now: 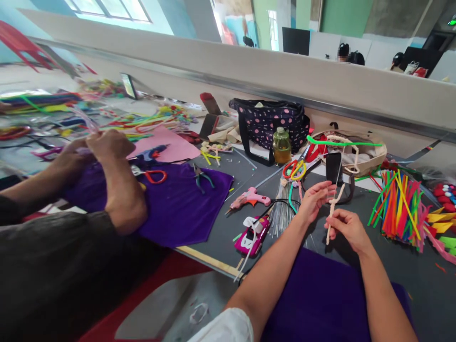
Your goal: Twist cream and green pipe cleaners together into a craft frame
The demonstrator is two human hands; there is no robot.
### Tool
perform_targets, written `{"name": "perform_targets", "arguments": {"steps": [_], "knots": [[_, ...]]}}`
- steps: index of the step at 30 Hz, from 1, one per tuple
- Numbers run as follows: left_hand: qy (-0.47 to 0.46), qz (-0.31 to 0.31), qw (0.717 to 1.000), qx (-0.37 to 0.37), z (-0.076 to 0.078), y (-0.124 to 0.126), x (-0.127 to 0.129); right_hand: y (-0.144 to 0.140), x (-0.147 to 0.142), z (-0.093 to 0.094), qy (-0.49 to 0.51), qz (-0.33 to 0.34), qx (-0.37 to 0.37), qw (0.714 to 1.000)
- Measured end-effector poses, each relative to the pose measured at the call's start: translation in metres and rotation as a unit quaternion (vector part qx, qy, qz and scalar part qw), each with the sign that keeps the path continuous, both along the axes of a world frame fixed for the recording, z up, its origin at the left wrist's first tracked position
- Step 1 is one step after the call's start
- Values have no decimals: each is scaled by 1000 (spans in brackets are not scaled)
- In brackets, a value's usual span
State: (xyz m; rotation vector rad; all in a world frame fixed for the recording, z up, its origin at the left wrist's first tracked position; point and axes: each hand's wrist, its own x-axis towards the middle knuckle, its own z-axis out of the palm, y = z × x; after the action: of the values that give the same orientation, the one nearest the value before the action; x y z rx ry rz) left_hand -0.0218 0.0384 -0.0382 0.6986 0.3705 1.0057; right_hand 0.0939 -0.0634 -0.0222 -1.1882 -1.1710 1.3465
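Observation:
My right hand (346, 229) pinches a cream pipe cleaner (332, 209), which is bent and twisted around a thin stem. One short end sticks up to the right and the other points down below my fingers. The thin wire (338, 172) rises from the twist. Beside it is my left hand (317, 202), palm turned up, fingers stretched towards the wire and apart; whether they touch it is hard to see. A dark purple cloth (320, 294) lies beneath my forearms. Behind the hands are a dark phone (334, 167) and a green pipe cleaner (345, 142).
Cut pipe cleaners (401, 206) stand bundled at right. Left of my arm lie a pink glue gun (249, 199), a magenta glue gun (252, 237), and thin wires (281, 213). Behind stands a jar (281, 147). A co-worker's hands (107, 145) work at left over purple cloth (167, 204).

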Motion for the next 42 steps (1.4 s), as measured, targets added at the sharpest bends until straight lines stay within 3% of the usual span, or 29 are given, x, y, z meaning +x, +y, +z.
{"name": "perform_targets", "arguments": {"steps": [5,12,15,22,24,25,27,28,30,35,42], "knots": [[-2,72,997,-11,-3,8,0,-6,-15,5,7,136,-71,988],[-18,157,987,-40,3,12,-5,-8,-34,-2,6,181,-153,971],[-16,151,987,-49,3,13,-8,-9,-36,-7,8,191,-173,966],[0,68,996,-54,2,9,-8,-9,-31,-10,-9,267,-191,945],[8,43,997,-58,3,5,-6,-5,-24,-9,-12,218,-161,963],[15,28,998,-58,3,3,-4,-2,-20,-8,-6,158,-136,978],[29,1,998,-52,4,-2,-1,5,-10,-8,31,-23,-80,996],[34,-11,998,-48,4,-3,0,8,-6,-8,60,-98,-61,992],[38,-30,998,-43,4,-5,3,12,3,-9,106,-175,-41,978],[55,-61,996,-39,2,-9,9,16,17,-13,129,-260,3,957],[67,-84,994,-20,1,-13,15,16,21,-14,137,-309,10,941]]}}
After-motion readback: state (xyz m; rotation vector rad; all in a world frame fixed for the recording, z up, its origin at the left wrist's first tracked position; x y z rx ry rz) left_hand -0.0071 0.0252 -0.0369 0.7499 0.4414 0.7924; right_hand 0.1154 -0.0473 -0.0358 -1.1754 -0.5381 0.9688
